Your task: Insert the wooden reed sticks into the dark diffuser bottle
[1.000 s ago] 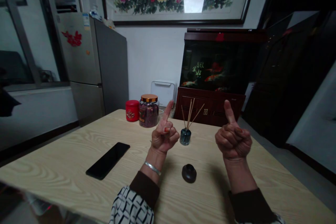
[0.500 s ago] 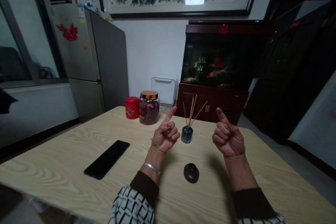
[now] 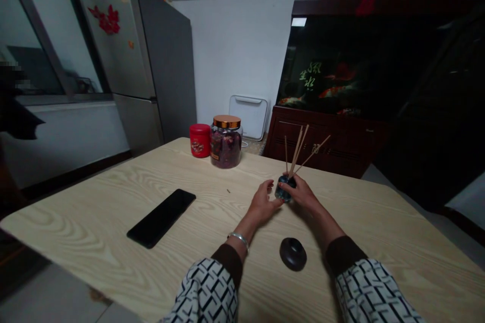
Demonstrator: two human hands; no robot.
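Observation:
A small dark glass diffuser bottle with several thin reed sticks stands on the pale wooden table. My right hand is wrapped round the bottle from the right. My left hand reaches it from the left, its fingertips touching the bottle's base and its fingers slightly apart. A round dark lid-like object lies on the table between my forearms, nearer to me.
A black phone lies flat at the left. A red tin and a glass jar with a copper lid stand at the far edge. Behind are a fridge and a fish tank on a dark cabinet.
Both hands, raised with one finger pointing up, have dropped and gone forward to the diffuser bottle. The view has tilted down and shifted.

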